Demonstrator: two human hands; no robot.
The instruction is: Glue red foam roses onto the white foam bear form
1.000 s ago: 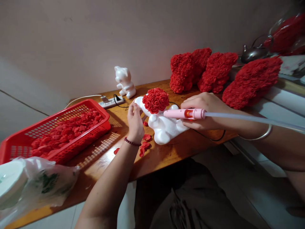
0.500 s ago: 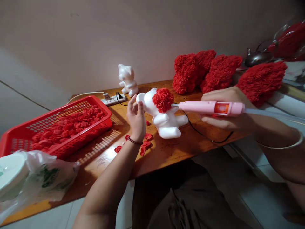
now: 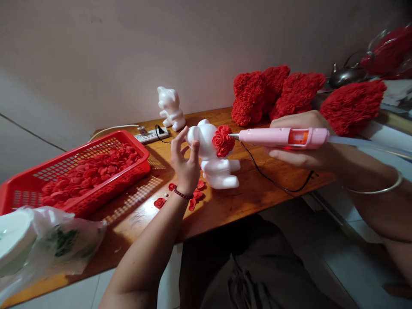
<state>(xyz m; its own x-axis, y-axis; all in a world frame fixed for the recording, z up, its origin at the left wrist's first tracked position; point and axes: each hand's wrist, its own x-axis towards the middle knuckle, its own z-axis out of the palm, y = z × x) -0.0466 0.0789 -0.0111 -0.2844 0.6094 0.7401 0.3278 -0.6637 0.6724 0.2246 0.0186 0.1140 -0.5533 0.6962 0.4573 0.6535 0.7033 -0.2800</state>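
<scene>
My left hand (image 3: 186,159) grips a white foam bear (image 3: 207,141) by an ear, thumb on the near side and fingers behind. A cluster of red foam roses (image 3: 223,140) covers the bear's face. In my right hand (image 3: 299,159) is a pink hot glue gun (image 3: 280,137), a clear glue stick (image 3: 363,142) trailing from its back end. The metal nozzle (image 3: 234,135) points left, at the roses; I cannot tell whether it touches them. Several loose red roses (image 3: 197,197) lie on the table below my left hand.
A red plastic basket (image 3: 128,167) of rose heads stands left, with a plastic bag (image 3: 67,240) in front. Behind are a power strip (image 3: 151,135) and another white bear (image 3: 172,107). Several rose-covered bears (image 3: 249,96) stand back right. A black cord (image 3: 267,178) crosses the wooden table (image 3: 231,210).
The bear has turned in my left hand, so its rose-covered face points more to the right. My right hand has moved the glue gun slightly left and up, its nozzle now higher against the roses.
</scene>
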